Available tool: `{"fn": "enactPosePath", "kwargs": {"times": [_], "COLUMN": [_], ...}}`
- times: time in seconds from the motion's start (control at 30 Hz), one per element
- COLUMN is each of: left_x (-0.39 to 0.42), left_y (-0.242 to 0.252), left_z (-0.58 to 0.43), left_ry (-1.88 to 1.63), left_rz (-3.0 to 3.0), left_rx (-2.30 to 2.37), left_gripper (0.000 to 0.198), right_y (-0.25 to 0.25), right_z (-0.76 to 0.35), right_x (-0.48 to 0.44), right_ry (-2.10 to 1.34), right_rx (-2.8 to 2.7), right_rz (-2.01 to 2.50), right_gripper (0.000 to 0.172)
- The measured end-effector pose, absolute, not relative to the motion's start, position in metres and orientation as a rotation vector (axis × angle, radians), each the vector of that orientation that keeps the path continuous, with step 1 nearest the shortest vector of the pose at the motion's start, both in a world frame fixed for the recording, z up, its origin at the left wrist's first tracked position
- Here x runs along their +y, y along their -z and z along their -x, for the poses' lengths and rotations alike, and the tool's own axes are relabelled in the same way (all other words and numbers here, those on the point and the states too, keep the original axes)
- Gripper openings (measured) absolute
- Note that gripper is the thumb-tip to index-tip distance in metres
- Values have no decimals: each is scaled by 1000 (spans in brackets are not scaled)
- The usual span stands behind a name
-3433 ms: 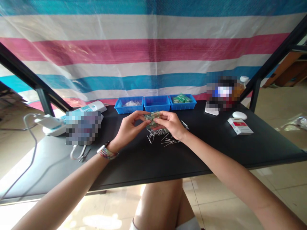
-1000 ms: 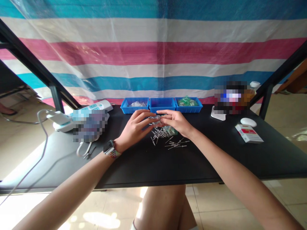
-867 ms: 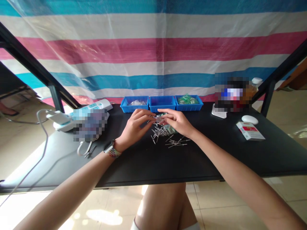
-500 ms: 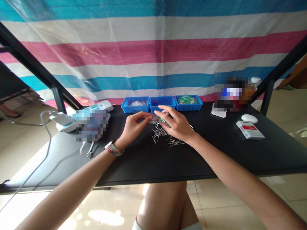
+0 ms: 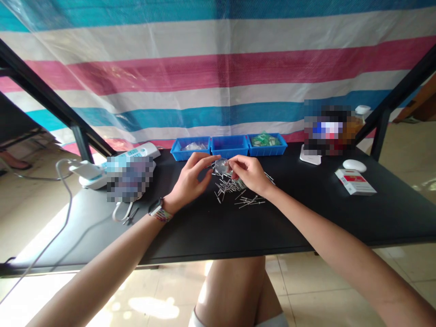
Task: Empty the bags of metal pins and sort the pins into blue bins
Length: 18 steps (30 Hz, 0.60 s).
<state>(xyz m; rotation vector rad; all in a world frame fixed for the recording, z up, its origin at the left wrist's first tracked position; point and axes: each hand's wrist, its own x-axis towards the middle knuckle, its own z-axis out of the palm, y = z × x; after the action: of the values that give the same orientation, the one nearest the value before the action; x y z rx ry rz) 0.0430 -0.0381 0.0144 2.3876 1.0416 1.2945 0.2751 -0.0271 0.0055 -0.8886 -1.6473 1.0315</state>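
Observation:
Between my hands is a small clear plastic bag [image 5: 222,167]. My right hand [image 5: 250,174] pinches the bag's right edge between thumb and fingertips. My left hand [image 5: 194,178] is at the bag's left side, thumb and fingers apart, the index fingertip by its upper edge. Whether the left fingers touch the bag is hard to tell. Below the hands lies a loose pile of thin metal blind rivets [image 5: 225,187], with a smaller scatter of rivets [image 5: 250,201] to the right. A greenish piece shows partly under my right hand.
Three blue bins stand behind: the left bin [image 5: 174,149] holds clear bags, the middle bin [image 5: 230,153] shows its bare inside, the right bin [image 5: 282,148] holds green-and-white packets. A power strip [image 5: 150,150] lies left. A white-and-red box [image 5: 356,182] and white oval case [image 5: 354,166] lie right.
My right hand has lowered and closed from spread fingers into a pinch on the clear bag. My left fingers have opened from a pinch. The bag is now more visible between them.

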Motion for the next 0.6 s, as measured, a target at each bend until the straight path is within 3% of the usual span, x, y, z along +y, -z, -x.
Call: {"fn": "enactPosePath", "kwargs": {"times": [0.13,0.23,0.4,0.5,0.6], "left_x": [-40,-40,-26,-11,3], "left_y": [-19,-20,-15,-12,-12], "left_z": [-41,-40,-35,-28,-18], "left_ry": [-1286,-1336,-1452,-1565,-1634], "left_rz": [-2674,-2576,-1950,-1530,-1199], "left_rx": [1028,1045,1234,1219,1128], "left_gripper": [28,20,27,36,32], "right_y": [-10,-16,-26,-27,-23], "right_z": [-277,-282,-306,-321,-327], "right_x": [-23,-22,-18,-15,-13], "right_ry": [-1354,-1370,-825,-498,-401], "right_rx": [-1538,-1615,-1978,-2282,-2451], "right_rz": [825,843,999,1081,1111], "right_gripper": [52,47,17,22,25]}}
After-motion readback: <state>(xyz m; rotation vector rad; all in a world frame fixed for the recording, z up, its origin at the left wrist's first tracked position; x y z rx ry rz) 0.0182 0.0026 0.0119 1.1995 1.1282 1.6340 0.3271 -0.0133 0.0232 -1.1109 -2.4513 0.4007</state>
